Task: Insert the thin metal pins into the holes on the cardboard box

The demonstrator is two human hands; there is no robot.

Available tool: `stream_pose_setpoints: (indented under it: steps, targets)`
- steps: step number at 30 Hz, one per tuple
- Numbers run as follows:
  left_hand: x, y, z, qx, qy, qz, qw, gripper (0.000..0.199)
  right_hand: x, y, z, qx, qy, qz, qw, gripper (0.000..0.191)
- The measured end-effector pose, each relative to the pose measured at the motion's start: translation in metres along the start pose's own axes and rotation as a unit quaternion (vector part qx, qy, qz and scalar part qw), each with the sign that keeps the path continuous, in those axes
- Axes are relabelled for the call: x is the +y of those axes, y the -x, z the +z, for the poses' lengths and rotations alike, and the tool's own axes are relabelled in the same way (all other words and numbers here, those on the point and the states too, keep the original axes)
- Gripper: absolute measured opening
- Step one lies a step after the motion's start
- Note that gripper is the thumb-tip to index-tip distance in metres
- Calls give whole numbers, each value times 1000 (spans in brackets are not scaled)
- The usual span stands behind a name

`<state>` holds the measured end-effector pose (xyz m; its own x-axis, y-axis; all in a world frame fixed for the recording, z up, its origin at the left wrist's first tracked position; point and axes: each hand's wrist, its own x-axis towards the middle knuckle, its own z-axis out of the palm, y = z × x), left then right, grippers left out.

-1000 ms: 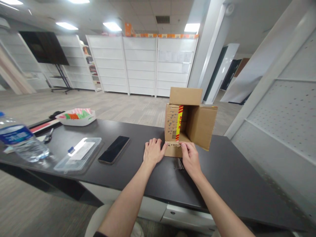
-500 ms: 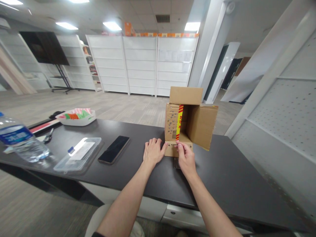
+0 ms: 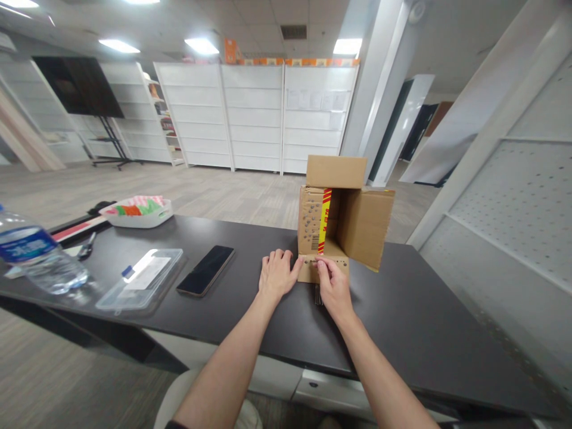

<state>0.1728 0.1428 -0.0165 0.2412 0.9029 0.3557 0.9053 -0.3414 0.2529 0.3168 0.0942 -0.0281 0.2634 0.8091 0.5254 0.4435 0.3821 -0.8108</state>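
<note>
A cardboard box (image 3: 308, 220) stands on its side with its opening toward me and its flaps spread. Holes or dark dots mark its left panel and run in a row along the lower flap (image 3: 309, 274). My left hand (image 3: 277, 275) lies on the tabletop, fingers spread, its thumb at the left edge of that flap. Thumb and index finger of my right hand (image 3: 333, 283) pinch together in front of the dotted row; what they hold is too small to make out. Several thin dark metallic strands (image 3: 317, 294) show below the flap, partly hidden by my right hand.
On the dark table (image 3: 424, 316), a black phone (image 3: 206, 271), a clear plastic case (image 3: 143, 280) and a water bottle (image 3: 38, 250) stand or lie to the left. A white basket (image 3: 138, 219) of colourful items sits farther back. A perforated panel (image 3: 513, 202) rises at the right.
My right hand has shifted slightly left along the lower flap, covering more of the metallic strands. My left hand and the box have stayed in place.
</note>
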Motion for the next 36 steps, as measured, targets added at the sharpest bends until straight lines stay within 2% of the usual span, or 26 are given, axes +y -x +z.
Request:
stream_pose_setpoints:
  steps: [9,17,25,36]
  targets:
    - [1,1,-2,-6,-2,-2,1000,55,6,0,2,-19,17,-8,1000,28]
    - [0,0,-1,-2,-2,2,1000,57,10,1,5,-7,-7,-11,1000,22]
    - [-1,0,1,6,-15,0,1000,55,10,3,3,-11,16,4,1000,15]
    - [-2,0,2,2,-9,-2,1000,54,11,3,4,-32,14,13,999,26]
